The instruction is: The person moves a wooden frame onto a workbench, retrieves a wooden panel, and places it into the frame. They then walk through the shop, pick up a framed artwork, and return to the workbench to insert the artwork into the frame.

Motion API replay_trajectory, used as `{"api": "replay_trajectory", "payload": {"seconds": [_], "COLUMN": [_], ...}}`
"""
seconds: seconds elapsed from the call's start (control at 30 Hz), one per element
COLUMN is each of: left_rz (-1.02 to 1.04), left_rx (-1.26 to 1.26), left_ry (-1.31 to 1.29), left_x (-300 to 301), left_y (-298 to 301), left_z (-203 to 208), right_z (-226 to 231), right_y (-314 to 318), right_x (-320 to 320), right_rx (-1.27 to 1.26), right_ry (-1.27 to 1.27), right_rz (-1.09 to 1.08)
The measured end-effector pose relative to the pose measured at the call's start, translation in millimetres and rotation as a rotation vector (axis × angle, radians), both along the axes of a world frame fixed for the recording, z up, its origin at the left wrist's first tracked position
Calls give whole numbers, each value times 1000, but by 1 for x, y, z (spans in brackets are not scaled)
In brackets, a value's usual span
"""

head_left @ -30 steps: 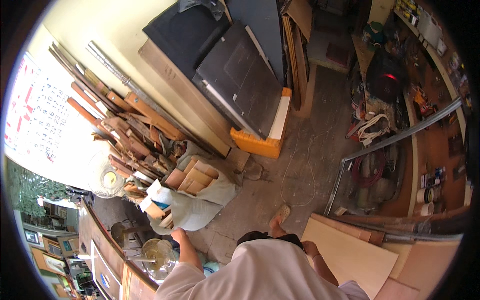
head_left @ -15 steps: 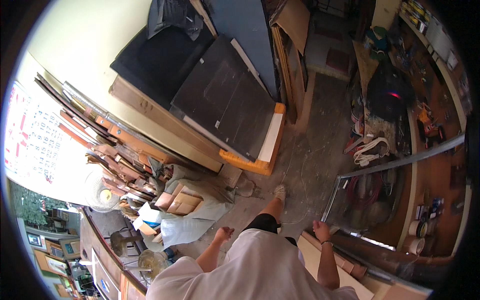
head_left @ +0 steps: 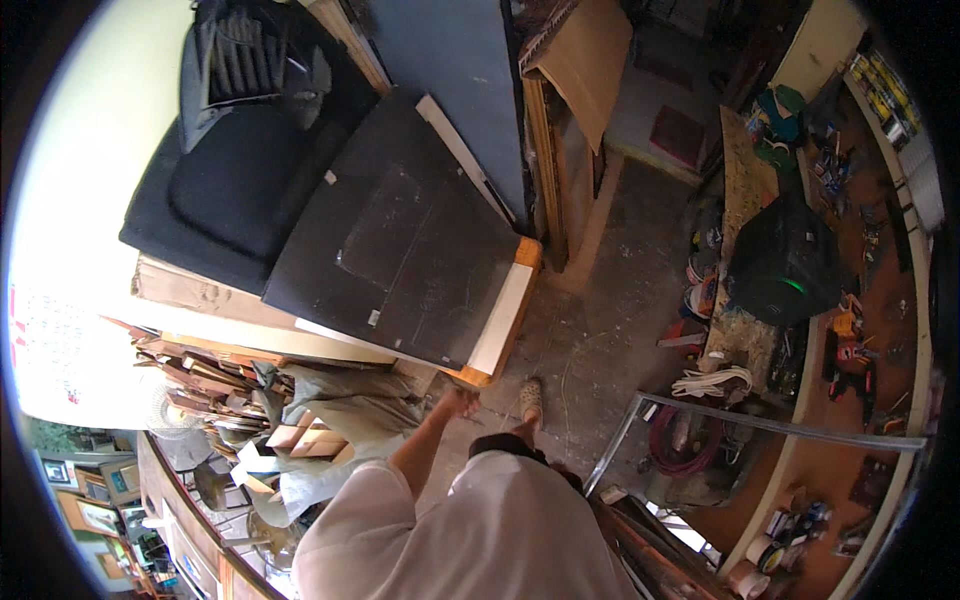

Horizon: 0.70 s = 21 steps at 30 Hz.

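Note:
My left hand [head_left: 460, 401] hangs in front of me with its fingers loosely curled in, and I make out nothing in them. It is just below the orange corner edge [head_left: 472, 376] of a stand. A big dark flat panel [head_left: 400, 240] with small pale tabs leans on that stand. Whether the hand touches the corner I cannot tell. My right hand is out of the picture. Behind the panel rests a black padded piece [head_left: 225, 200]. One foot in a light clog [head_left: 531, 400] shows ahead of my shirt.
On the right, a metal-edged bench corner [head_left: 640, 400] juts out beside a shelf with tools. A black case [head_left: 785, 262] and a coiled white cable [head_left: 712, 381] lie on a wooden plank [head_left: 745, 200]. Wood offcuts [head_left: 225, 385] crowd the left wall. Cardboard [head_left: 585, 70] leans ahead.
My view has shifted forward, and the dark panel is nearer. My left hand has come up beside the orange corner. My right hand has left the picture.

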<state>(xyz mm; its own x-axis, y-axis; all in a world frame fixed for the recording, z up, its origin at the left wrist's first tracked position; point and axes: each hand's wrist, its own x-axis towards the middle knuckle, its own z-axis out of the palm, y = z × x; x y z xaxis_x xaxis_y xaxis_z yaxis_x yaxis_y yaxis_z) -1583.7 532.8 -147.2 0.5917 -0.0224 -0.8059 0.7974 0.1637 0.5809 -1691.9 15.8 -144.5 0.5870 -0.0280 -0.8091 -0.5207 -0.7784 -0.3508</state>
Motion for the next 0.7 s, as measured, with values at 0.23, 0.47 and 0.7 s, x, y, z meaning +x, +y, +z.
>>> {"api": "replay_trajectory", "payload": {"seconds": [0.23, 0.47, 0.7], "left_rz": [-32, 219, 755], "left_rx": [228, 195, 183], "left_ry": [-337, -180, 293], "left_x": [138, 88, -46], "left_y": [-35, -44, -78], "left_z": [40, 16, 36], "right_z": [8, 2, -60], "right_y": [9, -30, -25], "right_x": [120, 229, 402], "right_rx": [167, 185, 364], "right_ry": [22, 132, 21], "right_rz": [15, 239, 790]}}
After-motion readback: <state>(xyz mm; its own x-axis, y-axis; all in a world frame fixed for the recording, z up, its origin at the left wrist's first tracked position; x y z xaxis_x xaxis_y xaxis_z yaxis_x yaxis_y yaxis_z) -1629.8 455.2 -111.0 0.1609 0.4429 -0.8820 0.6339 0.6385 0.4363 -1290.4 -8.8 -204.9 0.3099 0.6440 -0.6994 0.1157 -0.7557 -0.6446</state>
